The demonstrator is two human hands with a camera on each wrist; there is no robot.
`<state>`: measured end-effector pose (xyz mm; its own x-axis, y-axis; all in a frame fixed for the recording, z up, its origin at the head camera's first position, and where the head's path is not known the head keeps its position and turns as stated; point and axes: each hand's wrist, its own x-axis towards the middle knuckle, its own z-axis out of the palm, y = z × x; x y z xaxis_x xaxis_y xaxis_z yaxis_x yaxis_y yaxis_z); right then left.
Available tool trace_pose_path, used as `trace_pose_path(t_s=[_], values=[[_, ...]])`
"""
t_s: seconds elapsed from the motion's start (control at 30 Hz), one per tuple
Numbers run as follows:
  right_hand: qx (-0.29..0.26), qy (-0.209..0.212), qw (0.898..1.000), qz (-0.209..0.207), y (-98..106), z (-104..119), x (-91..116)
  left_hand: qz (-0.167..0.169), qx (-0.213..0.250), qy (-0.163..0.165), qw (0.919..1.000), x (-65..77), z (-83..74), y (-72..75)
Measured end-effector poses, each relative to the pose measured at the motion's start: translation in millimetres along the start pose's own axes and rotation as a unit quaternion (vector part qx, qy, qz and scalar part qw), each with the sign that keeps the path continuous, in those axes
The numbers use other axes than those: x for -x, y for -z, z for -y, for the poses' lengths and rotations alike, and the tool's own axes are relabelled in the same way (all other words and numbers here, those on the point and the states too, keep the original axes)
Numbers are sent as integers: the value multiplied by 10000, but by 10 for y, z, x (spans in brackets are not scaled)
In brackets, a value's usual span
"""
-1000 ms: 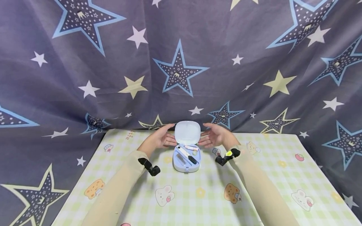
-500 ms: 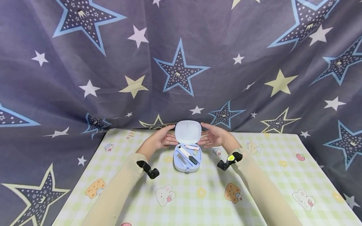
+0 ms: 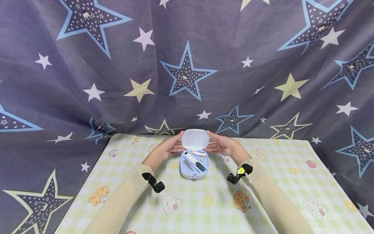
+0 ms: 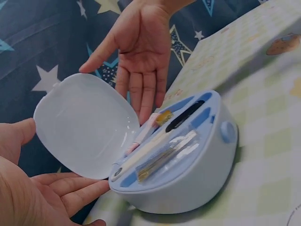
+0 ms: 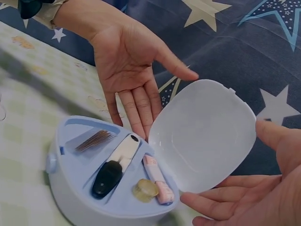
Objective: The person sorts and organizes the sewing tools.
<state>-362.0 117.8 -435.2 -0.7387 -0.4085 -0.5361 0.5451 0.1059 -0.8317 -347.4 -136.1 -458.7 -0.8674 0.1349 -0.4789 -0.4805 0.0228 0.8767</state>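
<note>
A small white and pale-blue case point(image 3: 194, 175) stands on the table with its hinged lid point(image 3: 195, 139) raised at the back. My left hand point(image 3: 168, 145) is at the lid's left side, thumb tip at its edge and fingers straight behind it. On the opposite side, my right hand point(image 3: 224, 145) mirrors this, its thumb tip at the lid's right edge. In the blue tray point(image 5: 82, 176) lie a white tool with a black handle point(image 5: 107, 179), a pink-and-white stick point(image 5: 158, 179), a small round yellowish piece point(image 5: 146, 189) and a clear packet of thin brown rods point(image 4: 160, 160).
A light green checked cloth with cartoon prints covers the table point(image 3: 187, 211). Close behind the case hangs a dark curtain point(image 3: 163, 110) with stars. Each sleeved forearm carries a black wrist camera point(image 3: 153, 182).
Both hands have moved in, bringing the thumbs to the lid's edges. The lid has tipped forward a little over the case, which has stayed in place.
</note>
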Motion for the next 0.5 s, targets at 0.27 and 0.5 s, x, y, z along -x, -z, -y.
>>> trace_pose_path(t_s=[0.27,0.5], values=[[192,358,9985,367,55,-122,-25,-1,-390,-110,9992,58,77,9],[319,738,9961,353,91,-226,-6,88,-788,-549,9953,52,189,47]])
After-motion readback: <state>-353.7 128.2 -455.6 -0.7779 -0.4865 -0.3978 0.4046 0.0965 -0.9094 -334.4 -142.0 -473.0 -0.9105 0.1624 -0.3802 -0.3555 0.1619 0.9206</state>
